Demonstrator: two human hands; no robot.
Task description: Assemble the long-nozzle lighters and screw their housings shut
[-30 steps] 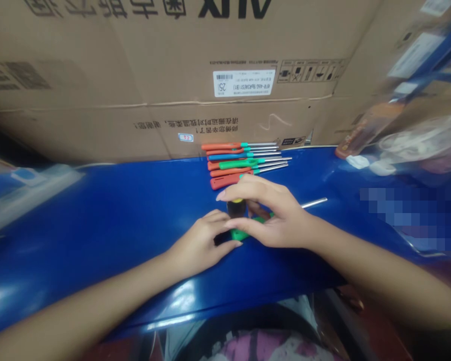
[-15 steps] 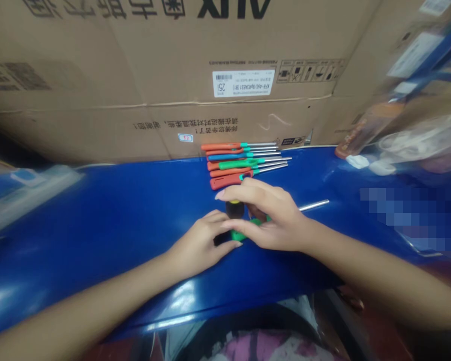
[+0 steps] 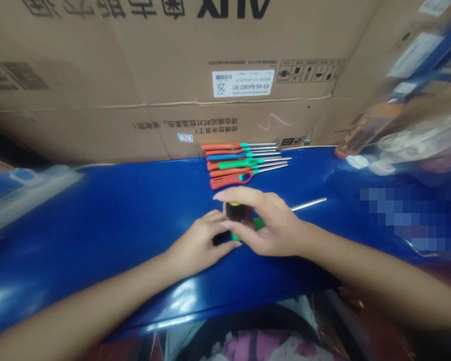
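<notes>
My left hand point(image 3: 201, 245) is closed on the handle end of a green long-nosed lighter point(image 3: 260, 223) on the blue table. The lighter's metal tube point(image 3: 310, 203) sticks out to the right, past my other hand. My right hand point(image 3: 272, 223) grips a short screwdriver point(image 3: 234, 211) with a black handle and yellow top, upright over the lighter's handle. The screwdriver's tip is hidden by my fingers. Just beyond my hands, several long-nosed lighters, among them a red lighter point(image 3: 229, 180) and a blue lighter point(image 3: 227, 157), lie side by side with their tubes to the right.
A large cardboard box point(image 3: 154, 65) stands along the back of the blue table point(image 3: 128, 200). At the right are an orange tube-shaped container point(image 3: 368, 128) and clear plastic bags point(image 3: 428, 140). A clear plastic package point(image 3: 33, 188) lies at the left.
My right hand has shifted slightly toward me, uncovering the trigger end of the nearest red lighter. The green lighter's tube has moved slightly left. My left hand stays in place.
</notes>
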